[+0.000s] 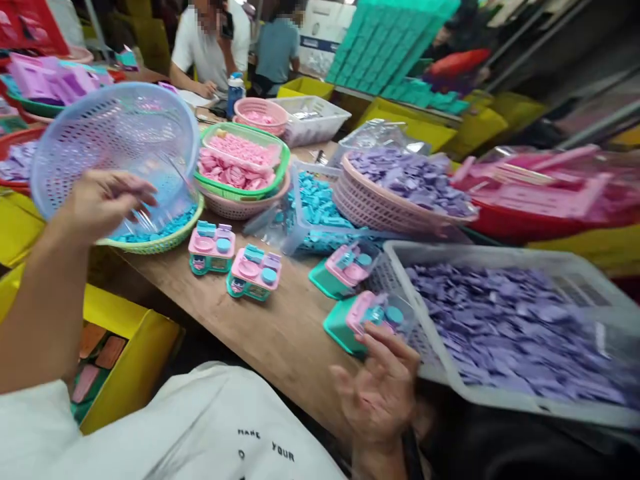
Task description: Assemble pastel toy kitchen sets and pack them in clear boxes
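My left hand is raised at the tilted blue basket, its fingers loosely bent and somewhat apart. Clear plastic shows behind the fingertips, and I see nothing plainly gripped. My right hand is open, thumb spread, with its fingertips at the near edge of a toy kitchen unit in teal and pink. A similar unit lies just behind it, also tipped over. To the left, two more toy kitchen units, a left one and a right one, stand upright on the brown tabletop.
A white crate of purple pieces borders the right hand. Behind are a pink basket of purple parts, a blue-piece bin and a green basket of pink parts. A yellow box stands below left. Two people sit across the table.
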The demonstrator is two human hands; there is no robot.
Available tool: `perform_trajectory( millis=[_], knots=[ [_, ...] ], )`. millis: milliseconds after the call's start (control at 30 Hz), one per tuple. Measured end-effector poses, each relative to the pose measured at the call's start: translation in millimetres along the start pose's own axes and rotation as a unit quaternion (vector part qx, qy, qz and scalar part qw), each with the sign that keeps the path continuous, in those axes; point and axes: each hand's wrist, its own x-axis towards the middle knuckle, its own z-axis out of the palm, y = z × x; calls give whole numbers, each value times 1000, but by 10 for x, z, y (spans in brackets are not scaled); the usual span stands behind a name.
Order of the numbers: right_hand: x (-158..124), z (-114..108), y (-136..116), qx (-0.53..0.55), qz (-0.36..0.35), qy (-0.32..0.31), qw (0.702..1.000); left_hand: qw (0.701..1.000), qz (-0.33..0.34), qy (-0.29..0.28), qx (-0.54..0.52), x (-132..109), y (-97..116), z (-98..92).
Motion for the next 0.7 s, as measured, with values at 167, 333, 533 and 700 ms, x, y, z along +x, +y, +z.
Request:
perform_trajectory(
  millis=[167, 333, 533, 700],
  knots=[
    [-87, 38, -230, 74, -26, -86, 993, 774, -105, -504, -368, -824, 981, 1654],
    [-329, -154, -95, 106, 107, -87, 985, 846, -21, -460, -267, -981, 1085, 2189],
    [-548, -164, 232, -31, 378, -186, 906, 962, 212, -99, 140, -294, 695, 1703],
    [-516, -209, 201, -158, 234, -236, 930, 926, 224, -169, 253, -60, 512, 1800]
  ],
)
